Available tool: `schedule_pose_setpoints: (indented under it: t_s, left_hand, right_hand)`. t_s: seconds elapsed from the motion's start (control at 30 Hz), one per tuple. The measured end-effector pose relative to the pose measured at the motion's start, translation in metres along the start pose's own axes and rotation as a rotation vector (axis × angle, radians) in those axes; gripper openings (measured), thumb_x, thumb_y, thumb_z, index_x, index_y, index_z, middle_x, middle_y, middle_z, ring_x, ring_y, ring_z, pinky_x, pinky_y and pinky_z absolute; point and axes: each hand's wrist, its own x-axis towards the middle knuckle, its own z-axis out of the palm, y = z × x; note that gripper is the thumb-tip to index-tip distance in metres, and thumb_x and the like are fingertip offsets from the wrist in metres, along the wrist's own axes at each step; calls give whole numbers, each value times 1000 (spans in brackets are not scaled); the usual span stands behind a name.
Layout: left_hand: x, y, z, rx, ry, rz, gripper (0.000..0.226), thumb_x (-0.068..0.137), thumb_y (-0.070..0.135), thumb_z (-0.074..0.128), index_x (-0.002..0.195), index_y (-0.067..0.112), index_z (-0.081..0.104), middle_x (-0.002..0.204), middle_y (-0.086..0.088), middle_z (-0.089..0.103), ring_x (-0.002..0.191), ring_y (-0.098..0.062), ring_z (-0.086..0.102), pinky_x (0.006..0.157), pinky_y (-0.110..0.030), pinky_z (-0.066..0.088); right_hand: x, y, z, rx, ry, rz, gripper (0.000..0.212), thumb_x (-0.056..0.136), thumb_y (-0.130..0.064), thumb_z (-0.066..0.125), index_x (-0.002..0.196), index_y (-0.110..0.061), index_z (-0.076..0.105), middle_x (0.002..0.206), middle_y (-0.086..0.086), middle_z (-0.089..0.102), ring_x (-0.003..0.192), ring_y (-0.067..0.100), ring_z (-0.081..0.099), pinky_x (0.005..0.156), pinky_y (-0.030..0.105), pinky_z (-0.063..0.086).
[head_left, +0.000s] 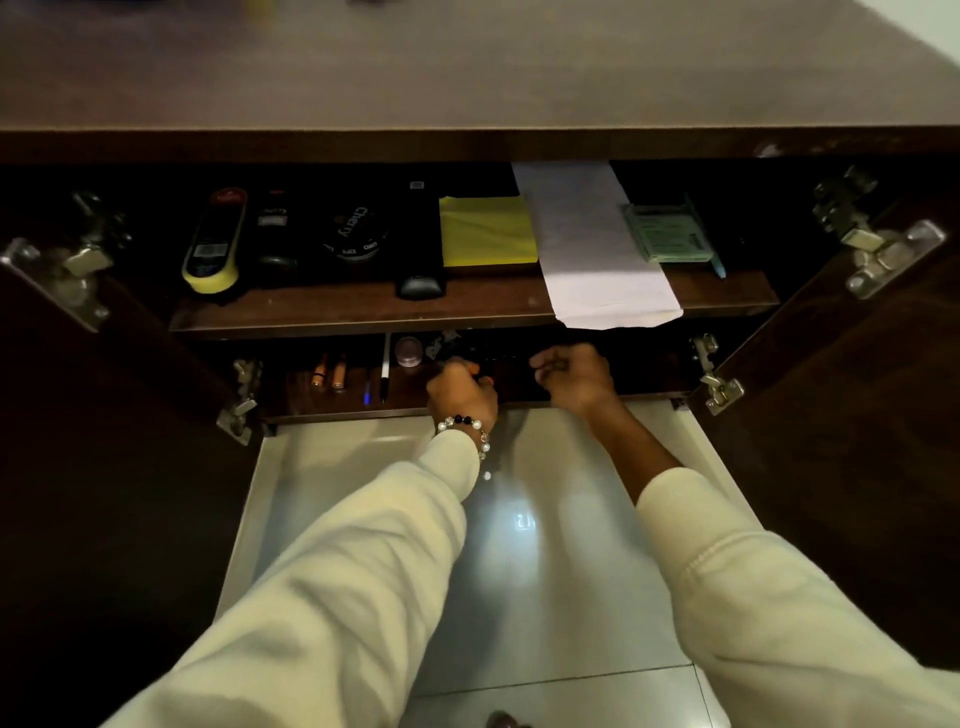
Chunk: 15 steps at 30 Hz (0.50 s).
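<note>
Reaching deep into the lower shelf (332, 410) of the open cabinet, the person works with both hands in a dim place, so this step is best done slowly and partly by feel. The left hand (460, 389), with a bead bracelet (467, 423) at the wrist, has its fingers curled around a small dark object (493, 359). This object lies near the middle of the lower shelf, just under the front edge of the upper shelf (311, 312); it is too dark to say what it is. The right hand (574, 374) is just beside it with the fingers also curled, but I cannot tell if it holds something. To do it well, I think the left hand needs a firm grip and should draw the object low and straight toward the front, so the knuckles do not hit the upper shelf. A small round jar (408, 349) and a white pen (385, 371) are near, on the left of this hand, and a careless wrist could knock them. The white paper (597, 249) hangs over the edge right above the right hand, so a quick lift may brush it down.
</note>
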Motion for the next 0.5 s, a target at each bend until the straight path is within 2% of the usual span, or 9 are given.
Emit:
schedule_pose_setpoints:
  t_s: [0.07, 0.13, 0.2, 0.3, 0.4, 0.5]
  left_hand:
    - [-8, 3, -13, 5, -15, 42, 11, 85, 7, 61, 84, 18, 60, 83, -5, 63, 76, -35, 69, 73, -43, 59]
    - [-15, 8, -27, 28, -5, 90, 10, 85, 8, 60, 90, 16, 64, 87, -5, 65, 77, -35, 69, 73, -43, 58]
    - [-26, 18, -47, 49, 66, 182, 14, 86, 10, 59, 96, 14, 67, 96, -5, 64, 82, -35, 67, 76, -40, 57]
    - [-46, 39, -81, 100, 209, 494, 16, 86, 11, 57, 98, 12, 67, 96, -9, 67, 87, -29, 64, 77, -33, 51]
    - [-68, 65, -119, 15, 273, 779, 14, 85, 11, 57, 95, 9, 66, 90, -5, 65, 72, -19, 59, 65, -29, 47]
    - [-78, 86, -149, 5, 291, 907, 14, 86, 7, 58, 98, 7, 64, 88, -4, 64, 69, -16, 56, 62, -27, 47]
  right_hand:
    - [-23, -13, -6, 56, -25, -18, 29, 86, 10, 48, 74, -11, 65, 68, 1, 60, 57, 9, 53, 52, 12, 45]
    - [-42, -24, -10, 93, -49, -36, 28, 88, 8, 47, 75, -10, 64, 68, 3, 61, 49, 6, 55, 38, 10, 38]
    - [-62, -41, -18, 128, -81, -72, 28, 90, 4, 50, 74, -15, 63, 71, 4, 64, 46, 2, 56, 39, 12, 40]
    - [-89, -74, -33, 127, -98, -162, 24, 91, -3, 54, 77, -19, 65, 77, 7, 68, 54, 11, 58, 43, 17, 42]
    - [-117, -120, -55, 171, -128, -269, 13, 92, -7, 57, 87, -12, 67, 79, 8, 69, 56, 14, 57, 42, 17, 39]
    - [-140, -165, -73, 196, -170, -361, 10, 91, -8, 58, 91, -10, 68, 79, 8, 71, 57, 14, 60, 43, 23, 36]
